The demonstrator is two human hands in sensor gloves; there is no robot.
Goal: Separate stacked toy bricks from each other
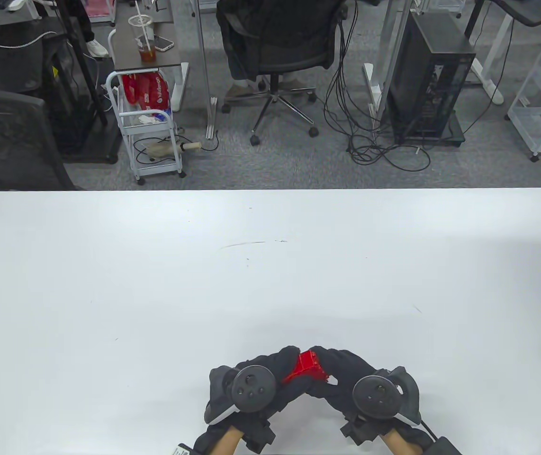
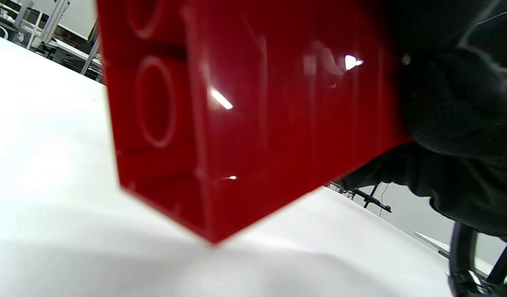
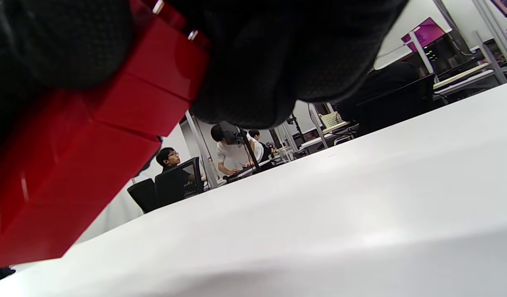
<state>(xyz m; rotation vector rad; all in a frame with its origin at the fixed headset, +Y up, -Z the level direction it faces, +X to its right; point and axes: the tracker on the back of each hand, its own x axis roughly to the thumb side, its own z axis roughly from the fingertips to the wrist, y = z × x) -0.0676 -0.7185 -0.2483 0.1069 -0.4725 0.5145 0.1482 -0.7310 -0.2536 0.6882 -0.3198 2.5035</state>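
A stack of red toy bricks (image 1: 304, 367) is held just above the white table (image 1: 270, 265) near its front edge, between my two gloved hands. My left hand (image 1: 270, 374) grips the stack's left end and my right hand (image 1: 346, 374) grips its right end. In the left wrist view the red stack (image 2: 245, 111) fills the frame, its hollow underside facing the camera, with black glove fingers (image 2: 455, 103) on its right side. In the right wrist view the red stack (image 3: 84, 165) shows seams between bricks, with glove fingers (image 3: 278, 57) wrapped over its top.
The table's far edge (image 1: 270, 190) borders an office floor with a chair (image 1: 280, 47), a white trolley (image 1: 149, 128) and a computer tower (image 1: 429, 76). No other bricks show on the table.
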